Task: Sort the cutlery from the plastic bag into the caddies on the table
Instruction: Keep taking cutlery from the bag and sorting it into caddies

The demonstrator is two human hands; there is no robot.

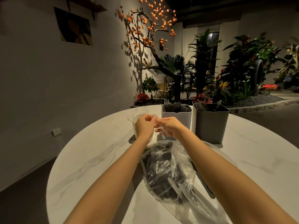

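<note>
A small bundle of clear plastic cutlery pieces (162, 132) is held above the table, just in front of the caddies; the pieces are too transparent to be counted. The bundle is gripped by the right hand (169, 126), whose fingers are curled around its upper end, while the left hand (144, 126) is brought against it, fingertips pinched on something clear at the top of the bundle. Three containers are seen on the round white marble table (84, 159): a white cup-like caddy (135, 120) partly hidden behind the left hand, a white square caddy (178, 115) filled with dark forks, and a grey square caddy (210, 125) holding dark utensils, the two square ones set side by side. One clear plastic bag (169, 172), crumpled and lying between the forearms, is filled with dark cutlery. A dark flat object (203, 180) is partly covered by the right forearm. Beyond the table, potted plants and a tree with orange fruit (152, 26) are lit against the wall.
</note>
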